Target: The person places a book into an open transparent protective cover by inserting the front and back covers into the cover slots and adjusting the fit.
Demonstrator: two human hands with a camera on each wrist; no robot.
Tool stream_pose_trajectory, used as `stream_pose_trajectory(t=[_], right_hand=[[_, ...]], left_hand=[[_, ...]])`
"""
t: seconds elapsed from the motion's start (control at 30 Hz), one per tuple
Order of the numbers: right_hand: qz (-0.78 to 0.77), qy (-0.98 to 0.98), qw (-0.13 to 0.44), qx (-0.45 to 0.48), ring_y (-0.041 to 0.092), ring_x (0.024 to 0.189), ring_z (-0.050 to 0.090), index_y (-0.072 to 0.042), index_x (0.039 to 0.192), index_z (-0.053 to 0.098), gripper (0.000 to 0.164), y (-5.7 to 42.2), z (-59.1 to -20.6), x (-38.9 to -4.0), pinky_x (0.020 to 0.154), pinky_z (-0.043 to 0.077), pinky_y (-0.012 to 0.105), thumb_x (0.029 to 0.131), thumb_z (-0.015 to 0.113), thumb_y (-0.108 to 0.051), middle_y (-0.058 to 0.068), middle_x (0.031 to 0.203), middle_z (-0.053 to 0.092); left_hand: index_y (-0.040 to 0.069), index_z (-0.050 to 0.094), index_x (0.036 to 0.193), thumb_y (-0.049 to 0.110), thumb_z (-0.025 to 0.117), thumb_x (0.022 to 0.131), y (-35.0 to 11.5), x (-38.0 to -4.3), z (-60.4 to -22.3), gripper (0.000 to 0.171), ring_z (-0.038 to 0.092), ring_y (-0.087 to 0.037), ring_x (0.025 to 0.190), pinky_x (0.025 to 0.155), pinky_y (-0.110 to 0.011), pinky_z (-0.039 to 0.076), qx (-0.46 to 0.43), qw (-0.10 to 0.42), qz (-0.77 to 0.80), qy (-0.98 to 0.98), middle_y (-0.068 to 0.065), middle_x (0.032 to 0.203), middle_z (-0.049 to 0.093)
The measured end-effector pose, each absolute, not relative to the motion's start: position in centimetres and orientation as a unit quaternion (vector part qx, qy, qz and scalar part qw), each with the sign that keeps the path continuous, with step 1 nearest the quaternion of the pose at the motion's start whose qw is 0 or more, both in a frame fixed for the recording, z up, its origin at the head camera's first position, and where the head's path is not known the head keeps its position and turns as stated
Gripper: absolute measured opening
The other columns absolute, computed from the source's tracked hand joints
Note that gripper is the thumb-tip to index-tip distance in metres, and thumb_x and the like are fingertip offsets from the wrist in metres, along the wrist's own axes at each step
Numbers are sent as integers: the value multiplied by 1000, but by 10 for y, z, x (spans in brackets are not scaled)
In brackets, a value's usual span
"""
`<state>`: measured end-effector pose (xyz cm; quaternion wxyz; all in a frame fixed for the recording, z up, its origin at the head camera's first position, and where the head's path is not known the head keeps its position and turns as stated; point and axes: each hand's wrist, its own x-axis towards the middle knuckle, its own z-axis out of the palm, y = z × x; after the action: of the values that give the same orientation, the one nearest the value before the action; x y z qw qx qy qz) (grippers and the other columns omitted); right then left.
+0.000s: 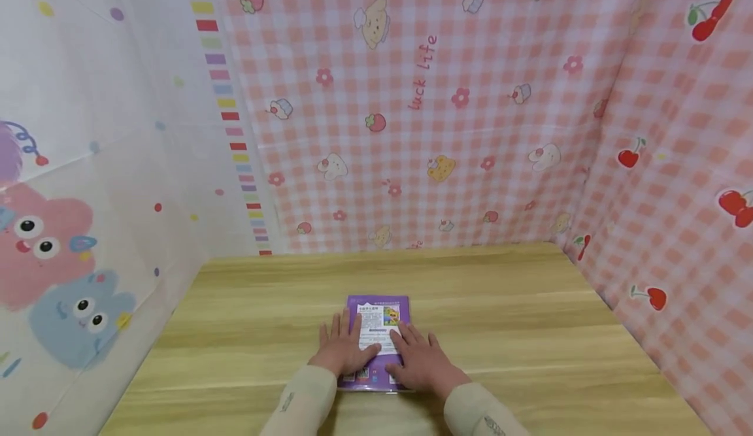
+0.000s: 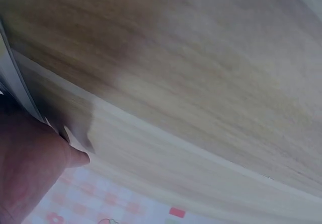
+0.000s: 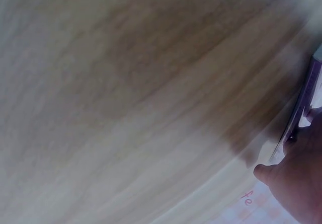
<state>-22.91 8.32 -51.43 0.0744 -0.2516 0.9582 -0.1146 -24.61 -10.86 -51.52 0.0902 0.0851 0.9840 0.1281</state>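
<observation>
A purple book [image 1: 385, 365] with a white printed panel and a small colour picture on its cover lies flat on the wooden table, near the front. My left hand [image 1: 342, 350] rests on its left side with the fingers spread and straight, pointing away from me. On the right side, my right hand [image 1: 420, 361] lies flat in the same way, its thumb reaching across the lower cover. In the right wrist view the purple edge of the book [image 3: 305, 95] shows beside the hand. The left wrist view catches the left hand [image 2: 35, 158] at the book's edge.
Wooden table [image 1: 518, 318] surrounds the book on all sides. A pink checked cloth [image 1: 412, 135] hangs behind it, with another checked cloth [image 1: 676, 181] along the right. On the left hangs a white cloth [image 1: 129, 181] with cartoon figures.
</observation>
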Motion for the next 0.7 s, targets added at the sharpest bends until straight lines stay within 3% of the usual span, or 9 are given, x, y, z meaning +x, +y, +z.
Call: stream_pose_trajectory(t=[0.27, 0.47, 0.6, 0.7], right_hand=[[-140, 951, 63, -267, 37, 136, 29, -2, 142, 44, 70, 90, -507, -229, 107, 23, 67, 88, 59, -44, 21, 150, 37], [-144, 958, 26, -249, 38, 134, 32, 0, 141, 45, 66, 97, -506, -229, 107, 25, 66, 90, 58, -39, 23, 147, 41], [-160, 963, -29, -217, 41, 130, 37, 4, 136, 49, 57, 108, -509, -233, 105, 28, 67, 91, 56, -30, 27, 141, 47], [-168, 965, -64, -189, 41, 126, 42, 4, 131, 54, 50, 117, -510, -237, 102, 30, 67, 91, 57, -25, 27, 136, 52]], left_hand=[[-8, 38, 142, 55, 51, 89, -107, -246, -509, 83, 16, -42, 139, 112, -64, 11, 148, 26, 101, 983, -32, 151, 27], [-2, 50, 136, 41, 56, 86, -95, -254, -508, 67, 28, -37, 136, 112, -57, 24, 209, -26, 54, 976, -24, 148, 39], [2, 66, 118, 27, 62, 78, -75, -253, -506, 47, 51, -33, 112, 95, -49, 45, 237, -78, 45, 967, -18, 122, 61], [2, 69, 108, 27, 64, 80, -57, -246, -502, 38, 54, -30, 99, 81, -47, 53, 224, -87, 52, 969, -16, 107, 63]])
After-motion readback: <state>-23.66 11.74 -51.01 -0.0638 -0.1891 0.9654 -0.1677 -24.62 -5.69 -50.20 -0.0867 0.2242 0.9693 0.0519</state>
